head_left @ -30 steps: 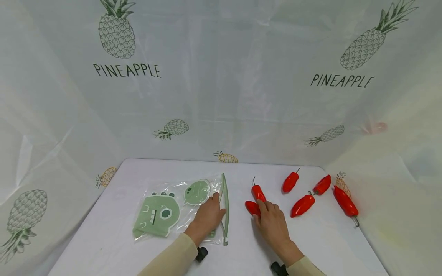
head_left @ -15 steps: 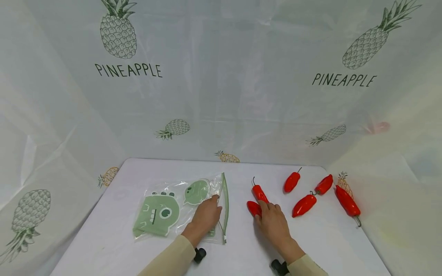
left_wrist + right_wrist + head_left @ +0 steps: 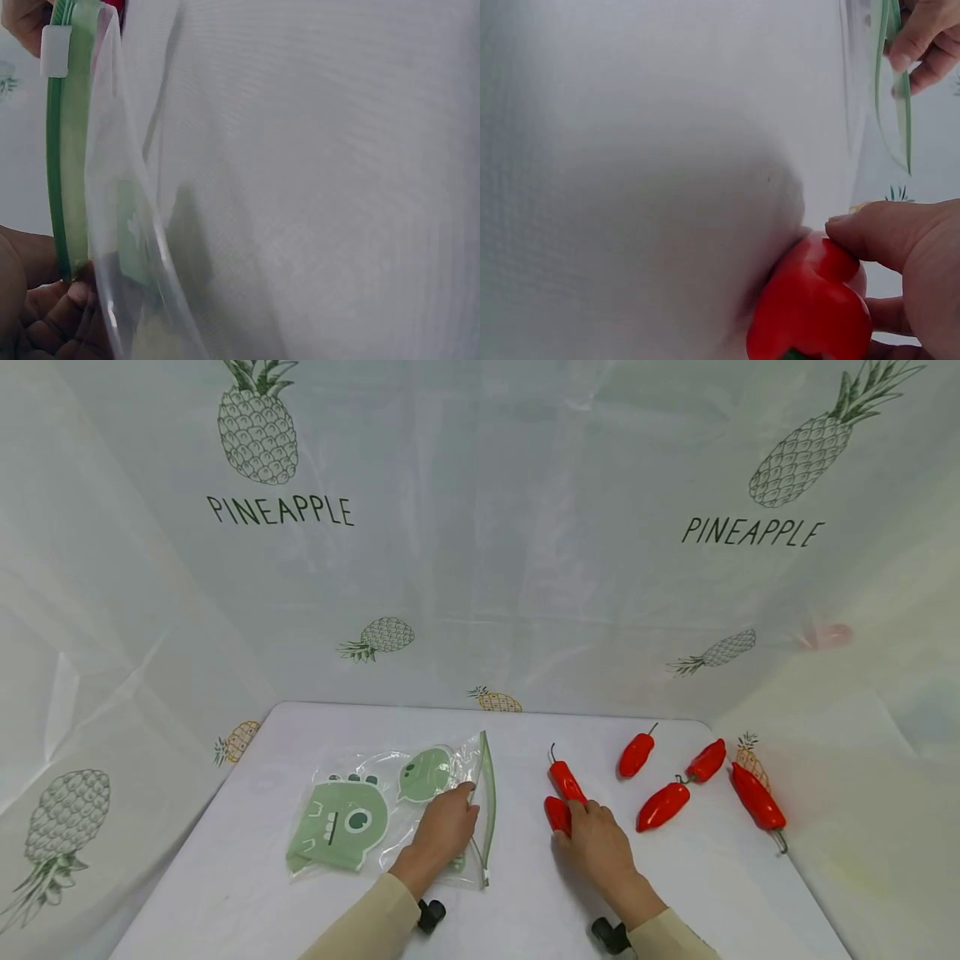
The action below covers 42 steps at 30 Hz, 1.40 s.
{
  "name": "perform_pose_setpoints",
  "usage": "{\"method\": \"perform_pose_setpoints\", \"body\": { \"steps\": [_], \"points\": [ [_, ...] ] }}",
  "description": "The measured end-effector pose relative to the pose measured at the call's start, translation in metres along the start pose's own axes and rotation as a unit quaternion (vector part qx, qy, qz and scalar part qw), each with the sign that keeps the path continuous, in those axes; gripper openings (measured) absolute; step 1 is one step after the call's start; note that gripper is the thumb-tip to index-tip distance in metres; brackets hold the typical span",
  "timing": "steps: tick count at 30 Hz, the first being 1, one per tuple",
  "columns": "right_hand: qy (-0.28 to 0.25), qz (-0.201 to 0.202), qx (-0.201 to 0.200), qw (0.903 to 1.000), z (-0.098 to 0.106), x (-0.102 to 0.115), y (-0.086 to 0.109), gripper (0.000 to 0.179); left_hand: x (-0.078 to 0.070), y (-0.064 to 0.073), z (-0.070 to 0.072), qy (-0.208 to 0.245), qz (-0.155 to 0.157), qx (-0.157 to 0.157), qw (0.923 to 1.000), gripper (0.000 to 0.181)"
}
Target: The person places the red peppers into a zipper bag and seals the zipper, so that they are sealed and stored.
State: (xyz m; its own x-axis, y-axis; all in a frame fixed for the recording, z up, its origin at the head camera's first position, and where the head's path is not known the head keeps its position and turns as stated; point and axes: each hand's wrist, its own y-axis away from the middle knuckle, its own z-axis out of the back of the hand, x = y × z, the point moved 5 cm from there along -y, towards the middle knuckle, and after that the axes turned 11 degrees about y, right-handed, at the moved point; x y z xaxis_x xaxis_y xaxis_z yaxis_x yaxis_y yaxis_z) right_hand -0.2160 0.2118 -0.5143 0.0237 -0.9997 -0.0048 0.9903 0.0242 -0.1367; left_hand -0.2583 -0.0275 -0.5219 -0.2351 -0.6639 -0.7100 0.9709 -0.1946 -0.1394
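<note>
My left hand (image 3: 442, 827) pinches the opening edge of a clear zip bag (image 3: 408, 818) printed with a green dinosaur. In the left wrist view the bag's green zip strip (image 3: 71, 165) runs upright from my fingers, its mouth gaping, with a white slider (image 3: 55, 51) near the top. My right hand (image 3: 600, 856) grips a red chili pepper (image 3: 557, 814), thumb on one side and fingers on the other. In the right wrist view this pepper (image 3: 806, 307) shows its green stem end toward the camera. A second pepper (image 3: 567, 782) with a thin stem lies right beside it, by my fingertips.
Several more red peppers lie to the right: one at the back (image 3: 636, 755), one nearer (image 3: 663, 807), one behind it (image 3: 707, 761) and one at the table's right edge (image 3: 757, 797). A pineapple-printed curtain (image 3: 487, 527) encloses the white table (image 3: 420, 727).
The right hand and the pepper in its grip have shifted slightly to the right. The left hand has drawn the bag's opening edge a little to the left.
</note>
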Motion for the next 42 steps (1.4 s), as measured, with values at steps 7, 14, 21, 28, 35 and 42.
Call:
{"method": "perform_pose_setpoints", "body": {
  "steps": [7, 14, 21, 28, 35, 42],
  "points": [
    [0.005, -0.004, 0.041, 0.9991, 0.003, -0.001, -0.002, 0.065, 0.001, 0.000, 0.004, 0.023, -0.004, -0.022, 0.9995, 0.028],
    [-0.014, -0.001, 0.084, 0.9964, 0.005, -0.001, -0.002, 0.069, 0.008, 0.000, 0.005, 0.113, 0.015, -0.017, 0.9933, 0.026],
    [-0.049, -0.015, 0.127, 0.9906, 0.003, -0.005, -0.003, 0.074, 0.013, 0.000, 0.008, 0.244, 0.058, -0.011, 0.9678, 0.027],
    [-0.100, -0.023, 0.160, 0.9817, 0.001, -0.009, -0.006, 0.083, 0.013, 0.001, 0.013, 0.269, 0.071, -0.011, 0.9606, 0.029],
    [-0.121, -0.027, 0.168, 0.9780, 0.000, -0.010, -0.007, 0.085, 0.013, 0.003, 0.013, 0.315, 0.075, -0.012, 0.9460, 0.026],
    [-0.133, -0.036, 0.173, 0.9752, 0.001, -0.009, -0.006, 0.084, 0.008, 0.005, 0.017, 0.351, 0.084, -0.008, 0.9326, 0.026]
  ]
}}
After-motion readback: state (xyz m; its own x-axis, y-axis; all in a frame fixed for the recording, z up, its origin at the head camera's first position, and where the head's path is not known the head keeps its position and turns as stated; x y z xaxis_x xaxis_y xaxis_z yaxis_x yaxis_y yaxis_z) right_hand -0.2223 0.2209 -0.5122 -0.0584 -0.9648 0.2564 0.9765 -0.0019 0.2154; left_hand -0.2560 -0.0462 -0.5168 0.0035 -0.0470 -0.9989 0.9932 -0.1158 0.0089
